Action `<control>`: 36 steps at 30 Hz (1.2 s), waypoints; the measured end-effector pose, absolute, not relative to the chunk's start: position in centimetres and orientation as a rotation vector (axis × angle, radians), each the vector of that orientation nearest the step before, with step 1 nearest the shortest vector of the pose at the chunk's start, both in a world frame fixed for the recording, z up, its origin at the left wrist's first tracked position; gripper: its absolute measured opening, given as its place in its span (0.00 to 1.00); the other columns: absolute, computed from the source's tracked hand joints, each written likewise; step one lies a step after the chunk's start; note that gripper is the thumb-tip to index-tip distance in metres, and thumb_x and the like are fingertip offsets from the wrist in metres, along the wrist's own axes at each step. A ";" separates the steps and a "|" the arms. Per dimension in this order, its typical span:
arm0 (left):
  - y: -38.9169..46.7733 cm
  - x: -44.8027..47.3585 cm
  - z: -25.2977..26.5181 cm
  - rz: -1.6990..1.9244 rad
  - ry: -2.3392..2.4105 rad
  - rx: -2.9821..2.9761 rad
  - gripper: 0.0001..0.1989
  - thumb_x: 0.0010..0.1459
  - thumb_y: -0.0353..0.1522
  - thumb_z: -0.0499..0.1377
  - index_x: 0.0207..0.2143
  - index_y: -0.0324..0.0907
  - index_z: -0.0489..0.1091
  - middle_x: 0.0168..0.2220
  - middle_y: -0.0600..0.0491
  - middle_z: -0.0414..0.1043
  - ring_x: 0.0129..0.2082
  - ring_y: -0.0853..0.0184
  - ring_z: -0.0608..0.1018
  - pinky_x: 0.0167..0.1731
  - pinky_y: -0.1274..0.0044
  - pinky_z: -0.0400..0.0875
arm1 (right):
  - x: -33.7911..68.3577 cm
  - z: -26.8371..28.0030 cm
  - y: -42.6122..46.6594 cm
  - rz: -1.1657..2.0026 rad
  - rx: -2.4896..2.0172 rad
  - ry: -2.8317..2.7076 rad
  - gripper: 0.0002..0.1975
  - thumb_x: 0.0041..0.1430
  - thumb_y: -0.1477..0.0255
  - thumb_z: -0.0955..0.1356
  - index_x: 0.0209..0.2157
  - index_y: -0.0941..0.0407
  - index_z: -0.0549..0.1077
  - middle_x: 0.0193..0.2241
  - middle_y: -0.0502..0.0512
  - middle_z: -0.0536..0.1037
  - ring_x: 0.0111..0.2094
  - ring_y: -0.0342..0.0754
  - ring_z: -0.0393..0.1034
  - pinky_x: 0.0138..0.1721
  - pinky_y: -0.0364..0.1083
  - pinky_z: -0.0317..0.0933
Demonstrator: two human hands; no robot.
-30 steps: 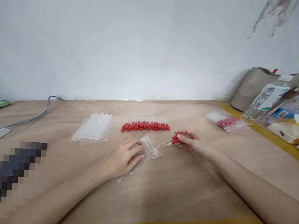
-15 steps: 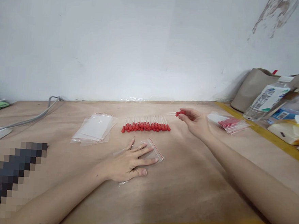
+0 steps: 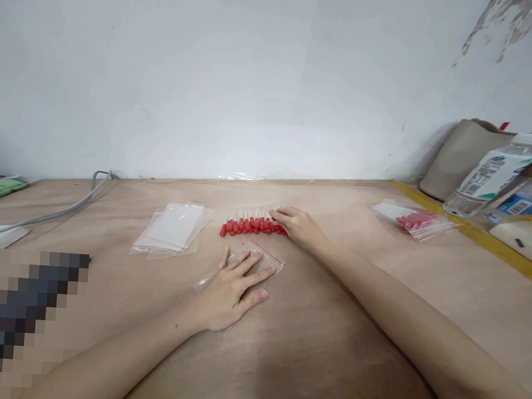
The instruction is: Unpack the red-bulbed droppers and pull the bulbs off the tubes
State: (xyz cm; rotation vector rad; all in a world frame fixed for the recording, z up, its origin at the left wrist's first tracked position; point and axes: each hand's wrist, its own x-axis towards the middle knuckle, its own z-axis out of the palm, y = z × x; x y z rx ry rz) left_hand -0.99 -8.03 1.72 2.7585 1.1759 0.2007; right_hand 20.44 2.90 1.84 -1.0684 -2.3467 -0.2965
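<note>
- One left hand (image 3: 236,288) and one right hand (image 3: 301,227), the person's own
- One clear bag (image 3: 266,258) under the left hand
- Over a dozen red-tipped sticks (image 3: 246,225), too crowded for an exact count
- A stack of flat bags (image 3: 172,226): at least two
- A pile of filled bags (image 3: 414,220), overlapping, number unclear
- One bottle (image 3: 493,176)
- One cable (image 3: 72,202)

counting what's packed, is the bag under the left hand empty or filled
Seems empty: nothing shows inside the clear bag, though the left hand hides much of it.
</note>
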 end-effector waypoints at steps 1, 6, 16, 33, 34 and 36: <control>-8.0 -1.0 1.7 0.204 1.177 2.757 0.22 0.61 0.44 0.42 0.58 0.58 0.48 0.62 0.51 0.45 0.60 0.53 0.50 0.53 0.49 0.37 | 20.5 1.9 2.8 -0.316 -1.084 -2.357 0.15 0.61 0.72 0.60 0.49 0.54 0.68 0.41 0.58 0.74 0.41 0.49 0.66 0.41 0.47 0.57; -8.0 -1.1 1.7 0.224 1.151 2.757 0.22 0.61 0.44 0.42 0.58 0.57 0.48 0.62 0.51 0.45 0.60 0.53 0.51 0.54 0.50 0.38 | 22.3 2.2 0.7 -0.311 -1.187 -2.175 0.17 0.61 0.66 0.60 0.48 0.56 0.68 0.40 0.59 0.74 0.40 0.51 0.66 0.40 0.50 0.56; -8.1 -1.1 1.8 0.177 1.173 2.659 0.25 0.62 0.44 0.40 0.60 0.52 0.43 0.63 0.54 0.40 0.62 0.59 0.44 0.58 0.58 0.36 | 25.0 1.1 -7.8 0.127 -0.881 -2.546 0.20 0.57 0.60 0.62 0.50 0.51 0.66 0.49 0.57 0.67 0.49 0.51 0.60 0.49 0.53 0.54; -4.9 -3.2 2.5 0.721 1.391 1.907 0.15 0.38 0.28 0.55 0.34 0.41 0.65 0.33 0.54 0.66 0.31 0.68 0.70 0.34 0.74 0.66 | 39.6 0.2 -1.5 -0.636 -2.334 -1.399 0.21 0.54 0.67 0.61 0.48 0.62 0.65 0.50 0.70 0.63 0.53 0.63 0.52 0.47 0.67 0.41; -4.9 -3.3 2.7 0.699 1.419 1.893 0.14 0.39 0.29 0.56 0.33 0.41 0.65 0.30 0.55 0.65 0.28 0.70 0.69 0.31 0.76 0.65 | 40.1 0.1 -1.4 -0.592 -2.374 -1.406 0.19 0.54 0.68 0.61 0.46 0.62 0.66 0.48 0.69 0.65 0.51 0.62 0.55 0.47 0.66 0.42; -4.8 -3.5 3.0 0.637 1.455 1.867 0.14 0.39 0.31 0.57 0.32 0.40 0.65 0.25 0.58 0.61 0.24 0.72 0.65 0.26 0.79 0.61 | 40.8 -0.2 -1.4 -0.570 -2.421 -1.414 0.16 0.54 0.70 0.60 0.42 0.61 0.69 0.45 0.68 0.68 0.48 0.61 0.58 0.46 0.65 0.44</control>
